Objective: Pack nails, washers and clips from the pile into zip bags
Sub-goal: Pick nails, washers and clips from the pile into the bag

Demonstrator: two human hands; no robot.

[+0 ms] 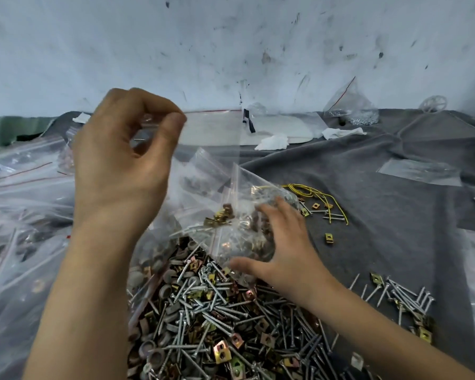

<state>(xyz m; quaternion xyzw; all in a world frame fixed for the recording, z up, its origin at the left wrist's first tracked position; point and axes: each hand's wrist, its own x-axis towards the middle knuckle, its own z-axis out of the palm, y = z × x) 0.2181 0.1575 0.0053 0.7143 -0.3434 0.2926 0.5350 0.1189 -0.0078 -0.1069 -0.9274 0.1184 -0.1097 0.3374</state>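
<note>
Head view: The left grip (121, 160) is raised above the table, its fingers curled, and it pinches between thumb and forefinger the top edge of a clear zip bag (203, 171) with a red line along the opening. The bag hangs down from this pinch to the pile (217, 311). In its lower part lie some brass clips (222, 216) and a few nails (191, 230). The right grip (285, 248) is lower and holds nothing; its fingers are spread and nearly straight, and they press against the bulging bottom of the bag, just over the pile. The pile lies at the near edge, between the two forearms, and is a mix of silver nails, brass clips and round grey washers (159, 292). A smaller group of nails (406, 297) lies apart on the right, on the grey cloth (368, 165) which covers the table. A yellow wire (313, 190) lies just behind the right grip. Many filled bags (19, 215) lie heaped on the left side. One more bag (351, 105) stands far back at the stained white wall (231, 37).
</note>
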